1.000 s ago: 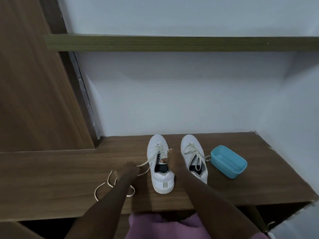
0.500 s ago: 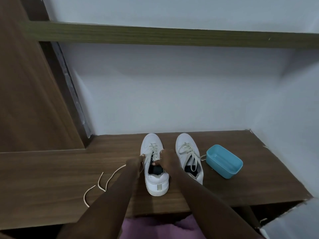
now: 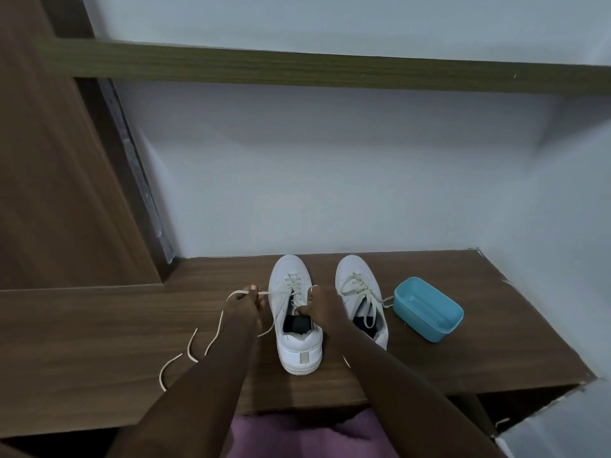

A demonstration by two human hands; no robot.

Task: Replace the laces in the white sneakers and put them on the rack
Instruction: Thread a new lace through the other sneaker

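A person's left hand (image 3: 246, 304) pinched a cream lace (image 3: 198, 345) just left of the left sneaker (image 3: 294, 345). The right hand (image 3: 322, 307), fingers curled, gripped that sneaker at the right edge of its lacing; whether it also held a lace end could not be told. The lace ran from the sneaker's upper eyelets through the left hand, then trailed in loose curves toward the front edge of the wooden shelf (image 3: 99, 325).

The 2 white sneakers stood side by side on the shelf, toes to the wall (image 3: 330, 176), the right sneaker (image 3: 355, 279) fully laced with its ends hanging to the right. A grey tab marked the left sneaker's heel; any writing on it was too small to read.

An open blue tub (image 3: 429, 309) sat just right of the right sneaker, 1 lace end touching its rim. Only its own pale floor showed inside.

A second, olive-brown shelf (image 3: 297, 66) crossed the pale wall above. A brown wood panel (image 3: 49, 193) closed the left side. Purple cloth (image 3: 314, 438) showed at the bottom edge between the forearms.
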